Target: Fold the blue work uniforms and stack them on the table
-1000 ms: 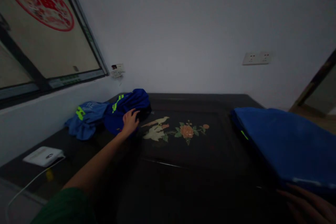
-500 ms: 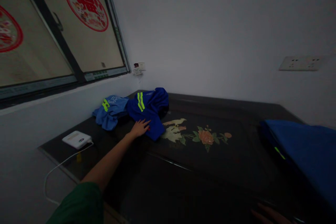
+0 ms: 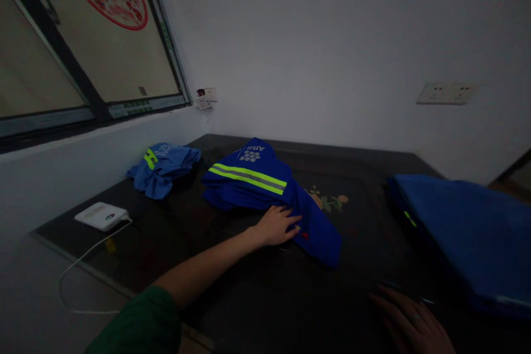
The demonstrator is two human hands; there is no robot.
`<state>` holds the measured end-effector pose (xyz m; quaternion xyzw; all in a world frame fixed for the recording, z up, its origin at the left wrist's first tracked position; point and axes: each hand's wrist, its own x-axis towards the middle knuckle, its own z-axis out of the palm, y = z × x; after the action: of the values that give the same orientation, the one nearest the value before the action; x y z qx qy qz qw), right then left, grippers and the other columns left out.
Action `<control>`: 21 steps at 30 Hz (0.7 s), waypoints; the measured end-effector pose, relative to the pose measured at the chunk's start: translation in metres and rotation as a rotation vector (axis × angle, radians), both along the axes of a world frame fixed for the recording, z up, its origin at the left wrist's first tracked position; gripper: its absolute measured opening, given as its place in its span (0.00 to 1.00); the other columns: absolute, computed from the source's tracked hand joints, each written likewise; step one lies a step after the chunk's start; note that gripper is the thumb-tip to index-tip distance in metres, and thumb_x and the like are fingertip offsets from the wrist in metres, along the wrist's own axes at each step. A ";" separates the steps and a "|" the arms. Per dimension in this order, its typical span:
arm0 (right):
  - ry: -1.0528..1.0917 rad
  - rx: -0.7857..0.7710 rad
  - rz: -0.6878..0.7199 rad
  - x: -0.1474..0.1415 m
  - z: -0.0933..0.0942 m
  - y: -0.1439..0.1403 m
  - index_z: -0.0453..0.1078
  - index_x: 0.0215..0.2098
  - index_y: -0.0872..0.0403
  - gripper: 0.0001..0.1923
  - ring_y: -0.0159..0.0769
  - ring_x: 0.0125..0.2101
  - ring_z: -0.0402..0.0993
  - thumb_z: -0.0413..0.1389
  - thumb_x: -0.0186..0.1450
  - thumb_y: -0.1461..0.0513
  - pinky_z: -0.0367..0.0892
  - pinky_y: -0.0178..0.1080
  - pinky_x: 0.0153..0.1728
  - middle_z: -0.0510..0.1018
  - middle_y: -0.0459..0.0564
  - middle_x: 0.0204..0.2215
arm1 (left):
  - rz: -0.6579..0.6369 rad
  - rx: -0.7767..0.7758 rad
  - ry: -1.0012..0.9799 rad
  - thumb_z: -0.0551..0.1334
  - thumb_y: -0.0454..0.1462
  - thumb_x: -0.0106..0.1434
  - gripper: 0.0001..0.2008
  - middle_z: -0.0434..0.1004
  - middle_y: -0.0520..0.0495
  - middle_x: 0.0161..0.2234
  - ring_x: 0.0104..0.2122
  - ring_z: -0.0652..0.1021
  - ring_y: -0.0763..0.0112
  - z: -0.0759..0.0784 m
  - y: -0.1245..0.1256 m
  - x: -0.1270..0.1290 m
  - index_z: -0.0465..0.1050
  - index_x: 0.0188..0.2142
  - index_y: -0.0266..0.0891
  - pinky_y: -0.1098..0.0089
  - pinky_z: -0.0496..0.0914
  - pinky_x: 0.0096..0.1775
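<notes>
Blue garment (image 3: 265,182) under left hand (image 3: 277,225)

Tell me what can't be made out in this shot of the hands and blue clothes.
- Head view: right hand cut off by the bottom edge.
- Table flower inlay mostly covered by the dark blue garment.
- Garment logo too small to read.
- Left hand grip unclear in the dimness.

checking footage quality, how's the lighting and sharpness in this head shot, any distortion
Head view: dim and underexposed, the dark table nearly swallowing detail; the yellow stripes on the dark blue garment stay readable; the right hand at the bottom edge is murky and soft; wide-angle bending shows in the slanted window frame.
</notes>
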<state>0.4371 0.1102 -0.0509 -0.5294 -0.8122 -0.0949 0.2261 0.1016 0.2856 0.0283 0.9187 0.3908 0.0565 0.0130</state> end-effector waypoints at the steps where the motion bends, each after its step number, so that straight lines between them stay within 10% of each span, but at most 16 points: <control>1: 0.017 -0.020 -0.017 -0.003 0.005 -0.002 0.73 0.51 0.40 0.18 0.47 0.45 0.77 0.48 0.65 0.56 0.76 0.50 0.40 0.78 0.47 0.49 | -0.061 -0.005 -0.002 0.51 0.48 0.68 0.23 0.69 0.40 0.58 0.57 0.68 0.52 0.003 -0.013 0.015 0.65 0.60 0.47 0.53 0.61 0.54; 9: 0.264 -0.042 -0.301 0.002 0.016 -0.012 0.67 0.49 0.53 0.18 0.44 0.41 0.78 0.50 0.64 0.55 0.75 0.45 0.40 0.78 0.57 0.43 | -0.550 -0.252 -0.145 0.54 0.42 0.69 0.28 0.57 0.45 0.65 0.61 0.63 0.62 0.049 -0.088 0.048 0.49 0.66 0.50 0.50 0.49 0.62; 14: 0.125 0.079 -0.391 0.029 0.029 -0.013 0.66 0.54 0.52 0.22 0.51 0.44 0.73 0.49 0.65 0.53 0.71 0.53 0.43 0.73 0.59 0.45 | -0.222 -0.145 -0.082 0.64 0.39 0.61 0.36 0.52 0.47 0.67 0.65 0.55 0.53 0.063 -0.085 -0.033 0.50 0.65 0.56 0.44 0.46 0.63; 21: -0.151 0.054 -0.254 0.028 0.043 0.028 0.66 0.58 0.43 0.27 0.54 0.57 0.62 0.50 0.61 0.66 0.60 0.61 0.53 0.65 0.54 0.59 | 0.006 -0.056 -0.003 0.68 0.39 0.55 0.40 0.48 0.46 0.68 0.65 0.53 0.49 0.022 -0.075 -0.117 0.54 0.64 0.56 0.44 0.53 0.61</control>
<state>0.4651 0.1377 -0.0082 -0.6130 -0.7505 -0.1840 0.1647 -0.0159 0.2105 0.0500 0.9168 0.3948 0.0467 0.0392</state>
